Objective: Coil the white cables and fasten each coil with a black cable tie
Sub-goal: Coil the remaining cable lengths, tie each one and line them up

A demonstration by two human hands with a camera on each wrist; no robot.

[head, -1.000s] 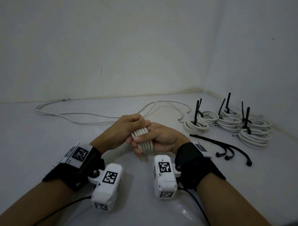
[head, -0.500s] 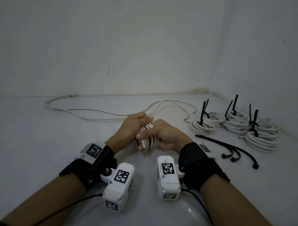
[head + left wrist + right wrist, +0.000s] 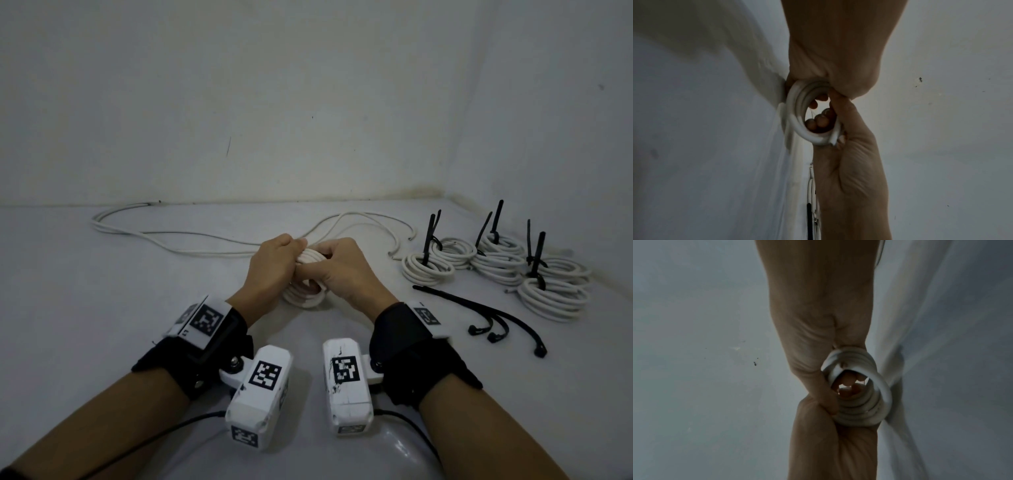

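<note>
Both hands hold a small white cable coil low over the white floor, in the middle of the head view. My left hand grips its left side with curled fingers. From the right, my right hand pinches it, thumb on top. The wrist views show fingertips poking through the ring of the coil. No tie shows on this coil. Loose black cable ties lie to the right of my right hand.
Long loose white cables trail across the floor behind my hands, toward the back wall. Several coils fastened with upright black ties are grouped in the right corner, near the side wall.
Both hands have carried the coil away from me and lower toward the floor, turning it as they went. Both grips have held.
</note>
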